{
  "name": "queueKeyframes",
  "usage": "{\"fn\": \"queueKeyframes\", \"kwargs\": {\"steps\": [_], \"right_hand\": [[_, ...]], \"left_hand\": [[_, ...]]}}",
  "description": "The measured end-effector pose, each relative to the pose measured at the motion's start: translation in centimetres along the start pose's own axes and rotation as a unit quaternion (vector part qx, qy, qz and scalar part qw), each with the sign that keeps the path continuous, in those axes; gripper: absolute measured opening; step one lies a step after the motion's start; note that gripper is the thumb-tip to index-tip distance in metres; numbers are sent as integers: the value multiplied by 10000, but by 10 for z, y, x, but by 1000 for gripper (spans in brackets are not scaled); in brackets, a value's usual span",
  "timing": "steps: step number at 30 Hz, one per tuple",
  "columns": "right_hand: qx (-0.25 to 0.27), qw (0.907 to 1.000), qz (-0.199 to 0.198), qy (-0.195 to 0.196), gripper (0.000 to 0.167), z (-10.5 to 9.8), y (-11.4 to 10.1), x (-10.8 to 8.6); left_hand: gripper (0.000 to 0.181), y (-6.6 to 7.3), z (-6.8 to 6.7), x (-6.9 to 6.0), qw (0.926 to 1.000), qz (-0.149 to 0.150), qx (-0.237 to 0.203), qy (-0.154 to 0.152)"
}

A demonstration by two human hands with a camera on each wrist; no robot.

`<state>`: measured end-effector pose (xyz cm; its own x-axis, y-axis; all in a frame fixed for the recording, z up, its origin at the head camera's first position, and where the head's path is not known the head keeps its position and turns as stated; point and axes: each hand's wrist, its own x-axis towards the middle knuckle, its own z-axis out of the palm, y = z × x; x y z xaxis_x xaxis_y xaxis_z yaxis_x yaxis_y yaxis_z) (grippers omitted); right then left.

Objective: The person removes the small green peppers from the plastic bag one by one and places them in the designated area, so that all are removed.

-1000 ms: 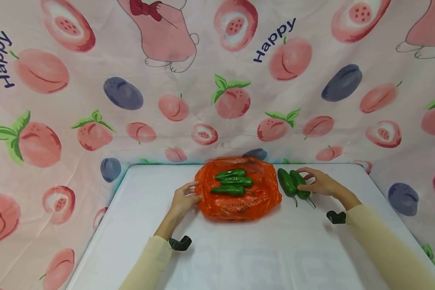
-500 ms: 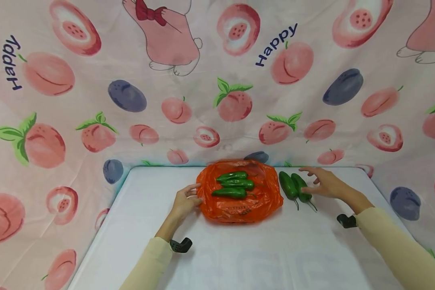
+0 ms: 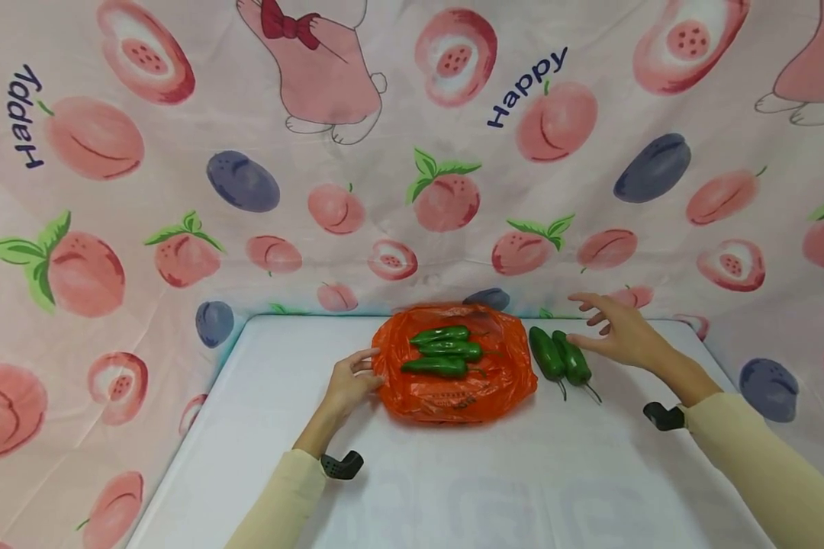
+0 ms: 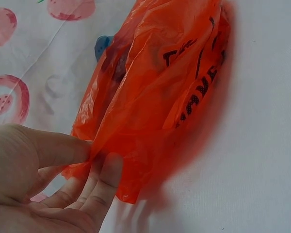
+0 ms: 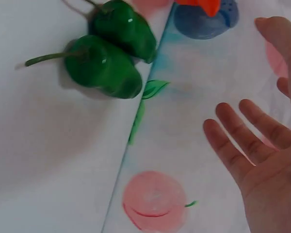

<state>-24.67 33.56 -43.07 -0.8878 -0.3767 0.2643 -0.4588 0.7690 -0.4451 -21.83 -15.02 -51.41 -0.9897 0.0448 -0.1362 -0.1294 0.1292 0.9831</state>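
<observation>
My left hand [image 3: 353,381] pinches the left edge of an orange-red plastic bag [image 3: 439,396] between thumb and fingers. The left wrist view shows the thin film of the bag [image 4: 150,97] caught at the fingertips. Three green chili peppers [image 3: 449,349] lie side by side on the bag, stems to the right. Just right of it, two more green peppers lie together on the table, a left pepper [image 3: 548,354] and a right pepper [image 3: 573,360]. Above and right of these hovers my right hand [image 3: 621,332], fingers spread and holding nothing. In the right wrist view both peppers [image 5: 104,68] lie apart from it.
A white table [image 3: 481,473] bears everything and ends at a back edge just behind the bag. Behind it hangs a pink cloth [image 3: 357,168] printed with peaches and rabbits. Each wrist wears a small black device [image 3: 342,464].
My right hand has come off the right pepper, its fingers spreading as it rose and moved right. The left hand keeps its hold on the bag. The head view has shifted slightly.
</observation>
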Motion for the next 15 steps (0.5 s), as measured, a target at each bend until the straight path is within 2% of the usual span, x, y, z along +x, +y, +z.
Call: {"fn": "queueKeyframes", "kwargs": {"steps": [8, 15], "right_hand": [[277, 9964, -318, 740, 73, -9, -16, 9], [502, 9945, -203, 898, 74, -11, -28, 16]], "left_hand": [[55, 0, 1, 1, 10000, -35, -16, 39], [56, 1, 1, 1, 10000, -16, 2, 13]]}}
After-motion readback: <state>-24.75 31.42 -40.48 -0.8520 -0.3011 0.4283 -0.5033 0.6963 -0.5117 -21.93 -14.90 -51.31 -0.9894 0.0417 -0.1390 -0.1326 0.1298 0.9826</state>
